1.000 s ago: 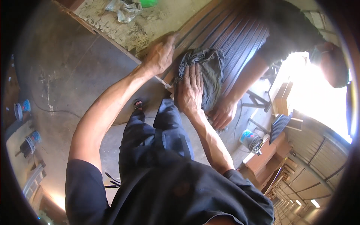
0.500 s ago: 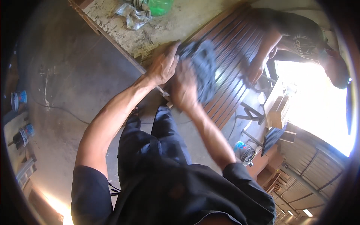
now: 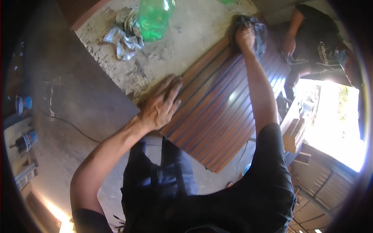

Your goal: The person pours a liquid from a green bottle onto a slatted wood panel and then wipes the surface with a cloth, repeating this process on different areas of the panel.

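Observation:
A brown grooved wooden panel (image 3: 217, 112) with dark lines along its length lies slanting across the worktable (image 3: 186, 50). My left hand (image 3: 161, 103) rests at the panel's near left corner, its fingers stretched out and holding nothing. Far along the panel, my right hand (image 3: 245, 38) presses a bunched dark cloth (image 3: 258, 35) onto the surface. The cloth partly hides the panel's far end, and my right forearm covers part of its right side.
A green plastic bottle (image 3: 153, 23) and a crumpled silvery wrapper (image 3: 124, 42) lie on the stained tabletop. Another person (image 3: 316, 42) stands by the panel's far right side. Stacked wood pieces (image 3: 294, 134) sit at the right. Paint cans (image 3: 25, 103) stand far left, near a floor cable (image 3: 74, 123).
My right hand has swept the cloth away from me to the panel's far end. The left hand sits nearer to me in view, on the panel's corner. The other person has straightened somewhat.

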A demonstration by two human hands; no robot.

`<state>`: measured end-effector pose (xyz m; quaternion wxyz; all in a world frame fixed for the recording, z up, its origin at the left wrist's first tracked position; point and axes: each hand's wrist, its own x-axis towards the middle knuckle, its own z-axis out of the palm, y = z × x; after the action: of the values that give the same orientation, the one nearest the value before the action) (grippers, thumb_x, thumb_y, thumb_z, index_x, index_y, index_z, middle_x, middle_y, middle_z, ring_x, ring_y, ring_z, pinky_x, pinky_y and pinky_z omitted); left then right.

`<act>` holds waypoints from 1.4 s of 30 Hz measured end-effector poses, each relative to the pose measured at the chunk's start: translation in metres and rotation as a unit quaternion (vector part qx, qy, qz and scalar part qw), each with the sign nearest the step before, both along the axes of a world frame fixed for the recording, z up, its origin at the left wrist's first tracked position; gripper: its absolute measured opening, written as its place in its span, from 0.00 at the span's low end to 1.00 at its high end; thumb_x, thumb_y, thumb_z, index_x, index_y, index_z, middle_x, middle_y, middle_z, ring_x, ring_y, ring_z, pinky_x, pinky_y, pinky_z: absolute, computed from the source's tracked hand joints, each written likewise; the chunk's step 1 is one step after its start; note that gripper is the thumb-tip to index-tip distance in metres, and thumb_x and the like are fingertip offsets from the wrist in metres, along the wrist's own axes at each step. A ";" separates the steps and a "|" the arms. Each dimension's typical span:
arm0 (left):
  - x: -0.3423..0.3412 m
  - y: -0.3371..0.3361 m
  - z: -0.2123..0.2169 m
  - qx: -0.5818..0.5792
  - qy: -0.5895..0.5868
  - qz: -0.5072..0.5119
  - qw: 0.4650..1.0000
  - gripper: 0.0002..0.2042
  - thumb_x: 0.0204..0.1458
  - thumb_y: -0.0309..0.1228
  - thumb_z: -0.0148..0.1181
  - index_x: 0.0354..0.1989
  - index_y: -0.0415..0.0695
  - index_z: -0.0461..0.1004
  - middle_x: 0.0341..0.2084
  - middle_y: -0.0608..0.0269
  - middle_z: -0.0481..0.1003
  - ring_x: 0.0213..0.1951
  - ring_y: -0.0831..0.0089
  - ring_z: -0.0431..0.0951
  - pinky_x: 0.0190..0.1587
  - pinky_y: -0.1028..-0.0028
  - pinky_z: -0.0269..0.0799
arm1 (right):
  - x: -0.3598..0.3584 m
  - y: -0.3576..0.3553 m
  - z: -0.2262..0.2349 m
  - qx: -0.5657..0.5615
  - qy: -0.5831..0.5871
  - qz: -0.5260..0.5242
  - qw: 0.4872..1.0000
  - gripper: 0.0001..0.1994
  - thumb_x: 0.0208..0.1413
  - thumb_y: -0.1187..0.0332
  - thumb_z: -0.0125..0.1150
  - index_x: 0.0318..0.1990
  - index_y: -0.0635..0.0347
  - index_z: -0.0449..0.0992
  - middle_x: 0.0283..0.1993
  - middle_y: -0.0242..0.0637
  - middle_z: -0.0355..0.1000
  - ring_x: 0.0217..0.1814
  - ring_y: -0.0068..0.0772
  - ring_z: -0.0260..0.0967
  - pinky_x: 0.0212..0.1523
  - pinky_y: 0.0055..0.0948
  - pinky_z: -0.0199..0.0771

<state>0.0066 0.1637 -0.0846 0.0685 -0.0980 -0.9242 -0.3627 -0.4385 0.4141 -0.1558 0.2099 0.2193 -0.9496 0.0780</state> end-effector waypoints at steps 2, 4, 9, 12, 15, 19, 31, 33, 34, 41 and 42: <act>-0.008 0.001 0.005 0.004 0.025 -0.002 1.000 0.30 0.68 0.28 0.57 0.78 0.36 0.61 0.76 0.41 0.64 0.77 0.43 0.62 0.78 0.53 0.61 | -0.052 0.012 0.009 -0.008 -0.015 -0.044 0.999 0.25 0.71 0.58 0.46 0.65 0.63 0.78 0.73 0.56 0.71 0.78 0.57 0.64 0.79 0.48 0.62; -0.016 0.012 0.007 0.040 0.032 -0.017 0.999 0.30 0.67 0.27 0.57 0.78 0.36 0.61 0.75 0.40 0.64 0.76 0.42 0.63 0.77 0.52 0.61 | -0.060 0.043 0.002 -0.031 -0.017 -0.085 0.996 0.25 0.71 0.57 0.47 0.65 0.62 0.78 0.72 0.56 0.72 0.77 0.57 0.66 0.79 0.49 0.63; -0.008 0.000 -0.008 0.019 0.047 0.027 0.998 0.28 0.71 0.30 0.52 0.78 0.36 0.60 0.75 0.40 0.64 0.76 0.42 0.63 0.78 0.52 0.57 | 0.126 -0.030 -0.004 -0.105 -0.009 0.106 0.989 0.26 0.65 0.65 0.53 0.68 0.71 0.73 0.74 0.63 0.67 0.79 0.66 0.61 0.80 0.54 0.59; -0.012 -0.005 -0.019 0.069 0.118 0.057 0.989 0.27 0.77 0.36 0.45 0.79 0.36 0.58 0.76 0.41 0.64 0.76 0.44 0.64 0.78 0.52 0.57 | 0.298 -0.053 0.033 -0.105 -0.095 0.155 0.978 0.30 0.63 0.69 0.55 0.72 0.74 0.68 0.77 0.66 0.63 0.83 0.68 0.56 0.83 0.56 0.54; -0.007 -0.011 -0.017 0.157 0.159 0.134 0.965 0.26 0.77 0.38 0.46 0.77 0.35 0.60 0.75 0.39 0.64 0.76 0.43 0.64 0.78 0.53 0.57 | 0.460 -0.069 0.070 -0.095 -0.188 0.199 0.957 0.31 0.61 0.72 0.58 0.73 0.73 0.68 0.78 0.66 0.62 0.86 0.64 0.52 0.83 0.56 0.53; 0.052 -0.018 -0.010 0.157 0.137 0.182 0.961 0.25 0.76 0.35 0.46 0.75 0.33 0.62 0.75 0.37 0.63 0.76 0.41 0.63 0.78 0.52 0.57 | 0.451 -0.052 0.074 -0.096 -0.158 0.211 0.960 0.28 0.57 0.76 0.62 0.68 0.71 0.73 0.73 0.62 0.69 0.80 0.61 0.62 0.78 0.52 0.65; 0.215 -0.046 0.018 0.311 -0.012 0.379 0.872 0.25 0.78 0.35 0.43 0.76 0.33 0.62 0.77 0.43 0.64 0.77 0.53 0.63 0.79 0.57 0.54 | 0.563 -0.124 0.074 -0.203 -0.306 0.291 0.883 0.19 0.65 0.71 0.55 0.58 0.76 0.77 0.60 0.56 0.76 0.65 0.52 0.73 0.73 0.47 0.70; 0.220 -0.048 0.038 0.374 -0.033 0.385 0.843 0.26 0.78 0.37 0.43 0.77 0.33 0.60 0.76 0.44 0.65 0.76 0.54 0.64 0.79 0.58 0.55 | 0.603 -0.125 0.113 -0.428 -0.603 0.178 0.649 0.17 0.75 0.65 0.52 0.55 0.74 0.79 0.48 0.44 0.82 0.53 0.35 0.79 0.62 0.35 0.79; 0.223 -0.046 0.050 0.380 -0.050 0.378 0.843 0.27 0.79 0.39 0.43 0.77 0.33 0.59 0.75 0.44 0.66 0.75 0.55 0.65 0.78 0.59 0.56 | 0.617 -0.124 0.122 -0.557 -0.688 0.073 0.459 0.19 0.78 0.62 0.52 0.54 0.73 0.79 0.44 0.38 0.83 0.48 0.28 0.80 0.57 0.30 0.81; 0.198 -0.018 0.131 0.438 -0.162 0.182 0.865 0.27 0.66 0.41 0.67 0.66 0.33 0.74 0.58 0.53 0.81 0.60 0.65 0.78 0.67 0.65 0.69 | 0.597 -0.085 0.144 -0.808 -0.576 0.084 0.090 0.16 0.70 0.64 0.60 0.54 0.69 0.81 0.51 0.40 0.84 0.50 0.34 0.81 0.61 0.35 0.80; 0.184 -0.013 0.140 0.441 -0.188 0.174 0.860 0.26 0.61 0.39 0.73 0.62 0.34 0.79 0.52 0.56 0.84 0.55 0.67 0.81 0.63 0.67 0.73 | 0.586 -0.069 0.144 -0.817 -0.558 0.092 0.107 0.15 0.68 0.65 0.61 0.53 0.67 0.82 0.50 0.40 0.84 0.50 0.35 0.81 0.61 0.37 0.79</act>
<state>0.1908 0.1502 0.0551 -0.0088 0.1746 -0.6646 -0.7265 0.1477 0.3449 -0.0113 -0.3357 -0.1040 -0.1350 0.9264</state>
